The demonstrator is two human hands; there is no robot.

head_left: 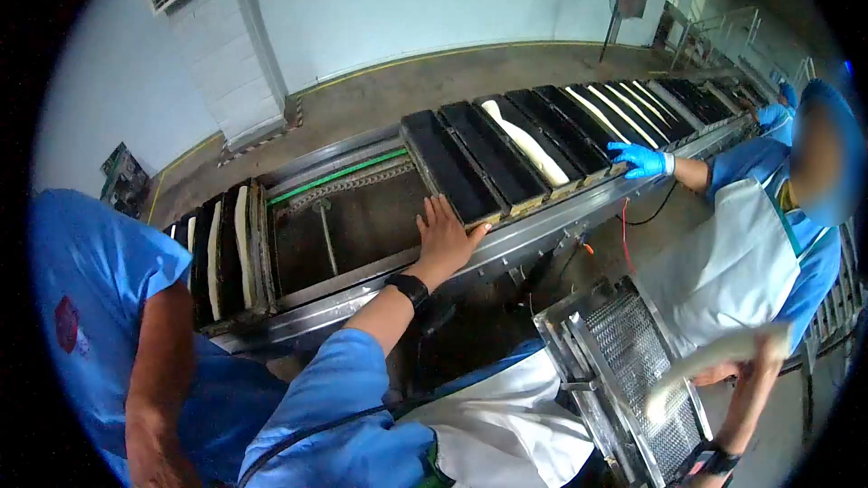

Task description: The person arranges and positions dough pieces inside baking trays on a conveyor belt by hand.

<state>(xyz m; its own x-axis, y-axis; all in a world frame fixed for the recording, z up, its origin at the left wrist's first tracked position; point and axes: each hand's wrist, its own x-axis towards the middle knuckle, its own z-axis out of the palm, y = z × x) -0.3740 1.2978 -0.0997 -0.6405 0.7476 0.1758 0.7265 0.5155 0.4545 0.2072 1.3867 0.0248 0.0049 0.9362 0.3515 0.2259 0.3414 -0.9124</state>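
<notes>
My left hand (441, 237), with a black watch at the wrist, lies with fingers stretched out on the near end of a long black baking pan (445, 163). This pan is the first of a row on the conveyor. My right hand (767, 363), wearing a dark wristband, is closed around a long pale strip of dough (701, 369), blurred by motion. The dough hangs over a textured metal tray (637, 343) at lower right. Another dough strip (529, 143) lies in a pan further along the row.
A co-worker's blue-gloved hand (640, 160) touches the pans at right. Another person's arm (161, 380) is close on my left. The metal conveyor rail (362, 294) crosses in front. Dough-filled pans (228, 258) stand left of a gap showing a chain (348, 185).
</notes>
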